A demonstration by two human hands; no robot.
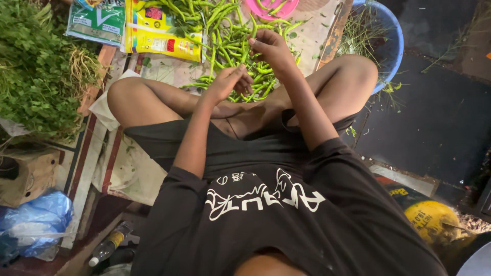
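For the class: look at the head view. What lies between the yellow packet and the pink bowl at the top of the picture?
In the head view, green chillies lie heaped between the yellow packet and the pink bowl; some reach into the bowl.

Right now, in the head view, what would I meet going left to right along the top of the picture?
Bunch of leafy greens → green packet → yellow packet → pile of green chillies → pink bowl → blue tub.
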